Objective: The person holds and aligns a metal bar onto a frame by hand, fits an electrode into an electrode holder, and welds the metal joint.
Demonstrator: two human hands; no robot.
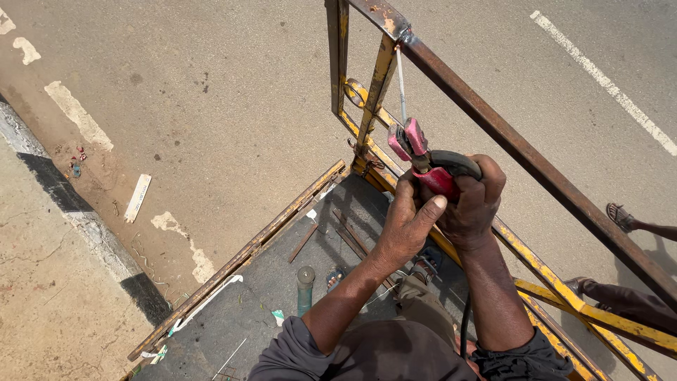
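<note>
Electrode holder (423, 159), red and pink, sits clamped in both your hands above the platform's (233, 310) far edge: your right hand (474, 201) wraps its handle, your left hand (409, 222) closes around it, thumb up. Its thin rod (400, 88) touches the rusty yellow railing (377, 85) beyond.

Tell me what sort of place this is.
Probably a raised work platform beside a road: grey asphalt with white painted lane lines, a rusty yellow-painted steel guard rail, and both hands, left and right, gripping a red welding electrode holder.
</note>
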